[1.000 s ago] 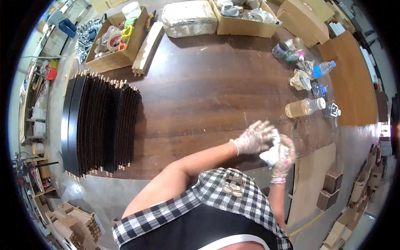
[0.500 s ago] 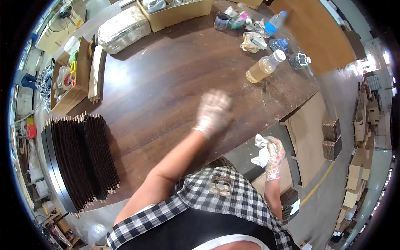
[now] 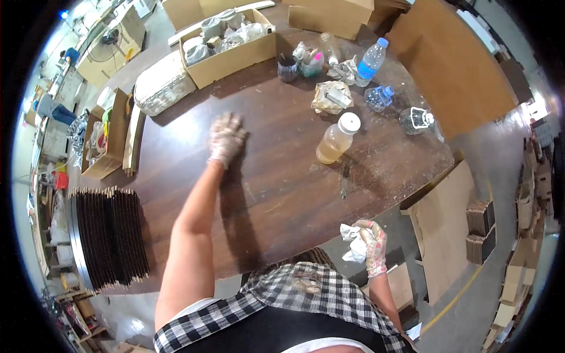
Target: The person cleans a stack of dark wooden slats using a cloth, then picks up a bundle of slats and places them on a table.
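Left hand (image 3: 226,139): gloved, stretched far out over the dark wooden table (image 3: 282,194), fingers spread and palm down; it grasped nothing, and looked to be flat on the bare top, though contact could not be told for certain.

Right hand (image 3: 373,246): gloved, held low off the near right edge of the table, clenched around a crumpled white rag (image 3: 355,247). Holding it clear of the top seemingly kept the cloth off the surface while the other arm reached.

Stack of dark flat panels (image 3: 109,235): stood on edge in a tight row at the near left, probably so that single pieces lift out easily.

Bottle of amber liquid (image 3: 336,139): white cap, upright, right of centre, well apart from the left hand.

Clear water bottle with blue cap (image 3: 372,59): upright at the far right, blue band around its middle. A second blue-capped bottle (image 3: 378,98) lay on its side just nearer.

Crumpled tan wrapper (image 3: 331,97): between the amber bottle and the far cups.

Open cardboard box (image 3: 229,44): far centre, holding grey bagged items. Pale wrapped bundle (image 3: 163,88) just left of it.

Narrow cardboard tray (image 3: 106,141): far left, with coloured tape rolls.

Plain brown board (image 3: 453,65): far right, beyond the bottles.
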A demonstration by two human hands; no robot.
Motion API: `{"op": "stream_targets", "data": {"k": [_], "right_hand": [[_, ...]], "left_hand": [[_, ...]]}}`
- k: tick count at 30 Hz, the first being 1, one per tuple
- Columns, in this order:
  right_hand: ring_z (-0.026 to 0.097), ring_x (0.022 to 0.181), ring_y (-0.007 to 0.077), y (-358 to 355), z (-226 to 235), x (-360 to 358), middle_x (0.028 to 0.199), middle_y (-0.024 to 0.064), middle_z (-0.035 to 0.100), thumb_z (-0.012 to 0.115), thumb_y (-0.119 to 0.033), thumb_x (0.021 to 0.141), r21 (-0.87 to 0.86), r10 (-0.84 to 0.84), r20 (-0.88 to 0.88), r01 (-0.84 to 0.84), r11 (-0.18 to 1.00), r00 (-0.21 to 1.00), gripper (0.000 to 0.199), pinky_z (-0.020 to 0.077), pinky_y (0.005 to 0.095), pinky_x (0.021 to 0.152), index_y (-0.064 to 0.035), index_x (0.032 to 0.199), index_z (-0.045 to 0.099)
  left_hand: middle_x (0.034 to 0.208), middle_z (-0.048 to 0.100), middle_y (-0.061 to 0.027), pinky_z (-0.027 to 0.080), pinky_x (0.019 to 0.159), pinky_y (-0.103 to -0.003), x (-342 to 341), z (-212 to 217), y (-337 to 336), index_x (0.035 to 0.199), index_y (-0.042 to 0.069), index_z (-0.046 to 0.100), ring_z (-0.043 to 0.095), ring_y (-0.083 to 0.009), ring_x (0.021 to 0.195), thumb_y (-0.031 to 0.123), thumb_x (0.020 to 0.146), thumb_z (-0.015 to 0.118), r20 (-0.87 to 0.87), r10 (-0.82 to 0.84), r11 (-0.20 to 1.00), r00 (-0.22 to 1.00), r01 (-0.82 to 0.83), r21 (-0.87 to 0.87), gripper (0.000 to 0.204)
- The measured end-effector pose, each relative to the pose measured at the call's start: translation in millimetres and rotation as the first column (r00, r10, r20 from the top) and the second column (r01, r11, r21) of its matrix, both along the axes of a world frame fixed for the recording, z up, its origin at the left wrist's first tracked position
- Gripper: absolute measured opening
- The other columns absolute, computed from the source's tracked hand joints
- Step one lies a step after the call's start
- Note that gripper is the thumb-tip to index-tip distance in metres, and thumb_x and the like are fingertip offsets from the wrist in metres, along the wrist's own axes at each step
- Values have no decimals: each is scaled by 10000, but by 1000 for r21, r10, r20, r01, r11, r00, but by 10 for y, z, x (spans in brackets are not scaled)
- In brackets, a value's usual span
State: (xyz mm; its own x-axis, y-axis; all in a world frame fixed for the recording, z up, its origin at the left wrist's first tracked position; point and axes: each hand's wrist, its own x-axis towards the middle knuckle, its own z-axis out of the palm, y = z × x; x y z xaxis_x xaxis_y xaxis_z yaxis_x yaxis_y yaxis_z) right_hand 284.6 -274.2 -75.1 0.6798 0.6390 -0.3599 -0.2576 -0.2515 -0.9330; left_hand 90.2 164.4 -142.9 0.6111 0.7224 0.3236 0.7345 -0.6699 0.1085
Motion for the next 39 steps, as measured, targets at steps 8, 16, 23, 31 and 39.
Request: {"op": "stream_targets", "data": {"k": [8, 16, 23, 31, 39], "right_hand": [[633, 825, 148, 436, -32, 546, 946, 106, 665, 534, 11, 873, 210, 126, -166, -90, 974, 978, 188, 517, 266, 761, 36, 1046, 606], [635, 840, 129, 386, -205, 375, 937, 90, 678, 553, -2, 877, 302, 224, -292, -132, 944, 930, 170, 510, 255, 775, 20, 1029, 626], [615, 868, 111, -246, 20, 5, 975, 60, 661, 535, -16, 892, 48, -16, -160, 24, 999, 987, 195, 492, 242, 773, 24, 1061, 624], [606, 849, 106, -715, 181, -505, 955, 50, 659, 532, -54, 899, -146, -192, 111, 208, 967, 975, 202, 482, 237, 761, -17, 1068, 637], [583, 835, 78, -1060, -136, -1022, 949, 26, 654, 553, -27, 893, -99, -479, 27, 479, 872, 877, 197, 475, 220, 744, -24, 1062, 655]], "left_hand": [[1435, 425, -119, 237, 1140, -469, 433, 209, -2645, 1341, 145, 487, 299, -317, 1382, 363, 920, 513, 317, -540, 628, 780, 624, -465, 474], [1400, 371, -228, 347, 1080, -421, 514, 242, -1460, 1422, -8, 295, 403, -356, 1284, 316, 761, 763, 504, -22, 830, 863, 297, -473, 872], [1047, 632, -181, 494, 817, -434, 1603, 32, -1535, 1217, 44, 523, 602, -377, 976, 183, 691, 792, 618, -174, 779, 766, 491, -389, 606], [1196, 566, -198, 445, 932, -440, 2077, 21, -1224, 1320, 29, 441, 534, -380, 1103, 138, 707, 773, 613, -335, 827, 715, 535, -171, 706], [1263, 495, -235, 364, 1021, -457, 807, 3, -1402, 1333, -20, 394, 460, -406, 1184, 171, 819, 658, 415, -277, 939, 867, 336, -75, 609]]}}
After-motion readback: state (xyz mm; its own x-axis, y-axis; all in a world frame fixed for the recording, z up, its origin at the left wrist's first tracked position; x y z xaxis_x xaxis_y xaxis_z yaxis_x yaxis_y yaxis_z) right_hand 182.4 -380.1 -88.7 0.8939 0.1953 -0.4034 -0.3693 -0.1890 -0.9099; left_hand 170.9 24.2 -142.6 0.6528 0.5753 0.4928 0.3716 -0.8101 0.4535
